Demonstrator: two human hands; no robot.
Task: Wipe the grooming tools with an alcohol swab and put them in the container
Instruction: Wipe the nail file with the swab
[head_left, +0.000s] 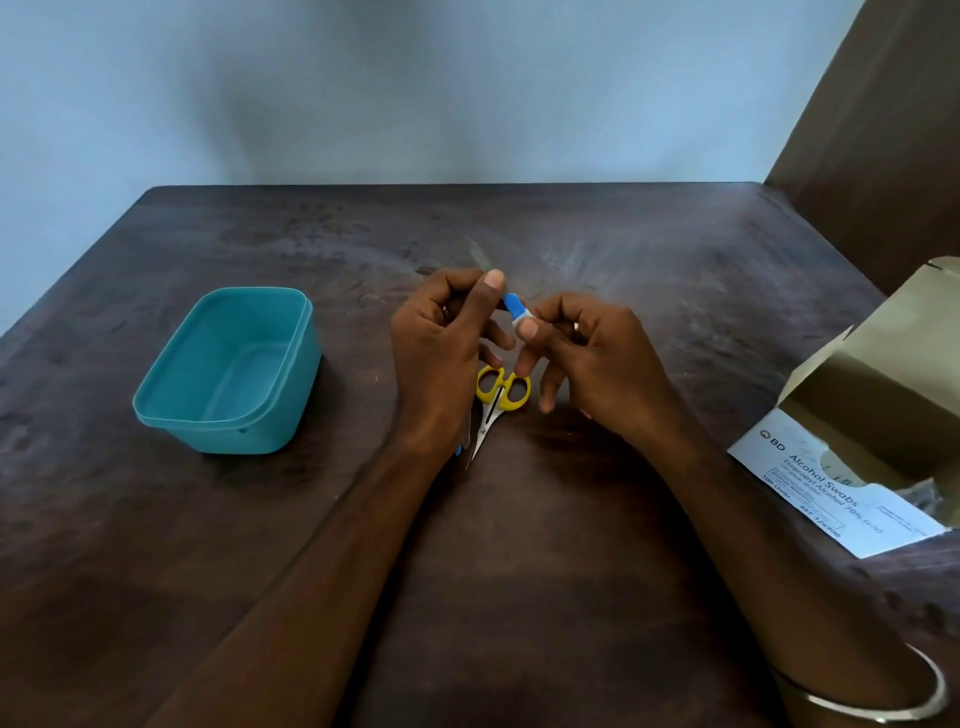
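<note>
Nearest the camera, a metal bangle (883, 701) circles the right forearm at five o'clock, and both forearms reach up over the bench (571, 597), a dark brown board with worn, streaky patches. Behind it stands a pale blue wall (415, 93), with a brown panel (883, 130) at two o'clock.

One teal container (228, 374) sits open at nine o'clock, nothing visible inside it. One cardboard box of alcohol swabs (852, 457), its flap torn open, lies at three o'clock. One pair of yellow-handled scissors (498, 400) lies flat at the centre, blades pointing towards the camera, just beneath the hands. Beside the scissors, mostly hidden under the left wrist, another slim tool (464, 439) with a blue end shows only as a sliver.

Above the scissors, the left hand (441, 343) pinches a nail file (506, 296) between thumb and curled fingers; its grey metal blade, blurred, points towards eleven o'clock and its blue handle towards four o'clock. The right hand (587, 353) pinches a small white swab (523, 317) round the handle's end, the other fingers loosely spread.
</note>
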